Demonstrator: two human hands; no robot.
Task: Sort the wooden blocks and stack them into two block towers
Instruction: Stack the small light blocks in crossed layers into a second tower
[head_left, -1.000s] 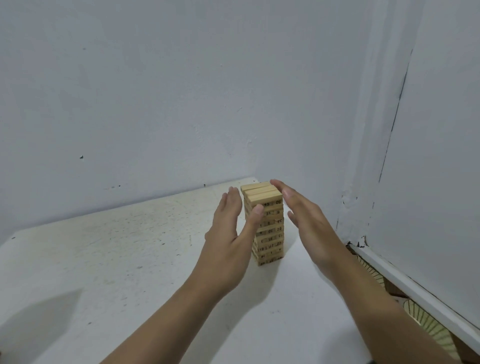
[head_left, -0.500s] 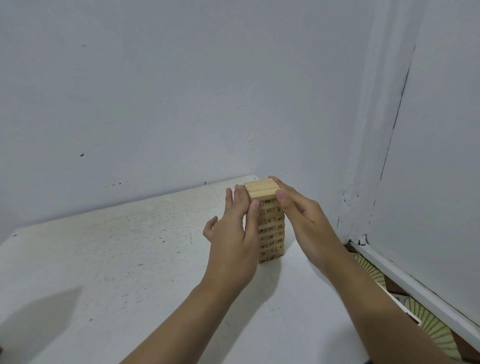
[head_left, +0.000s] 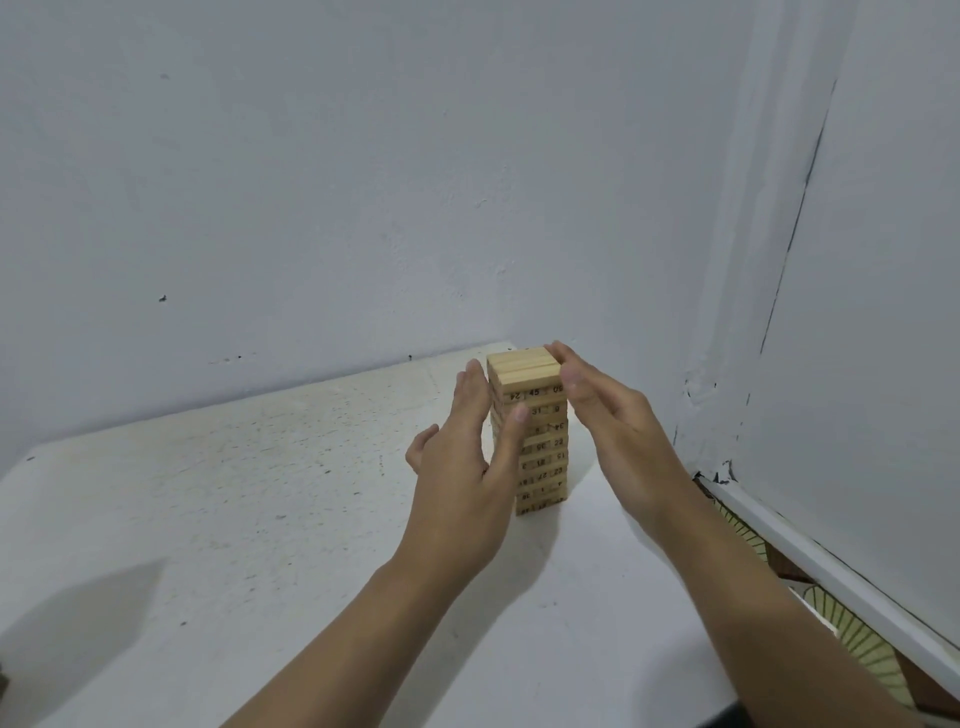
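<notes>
At the far corner of the counter (head_left: 260, 493), your flat left hand (head_left: 467, 467) and right hand (head_left: 608, 415) press the numbered block tower (head_left: 548, 457) between them; squeeze evenly, squaring layers without tipping it.

Black printed numbers are showing on the block ends of the tall tower of pale wooden blocks (head_left: 540, 447), on the side facing the camera. Just under the top layer, 24 and 45 are reading clearly. Lower down, 31, 35 and 27 are showing (some seem upside down). The other digits are blurring too much to read.
</notes>
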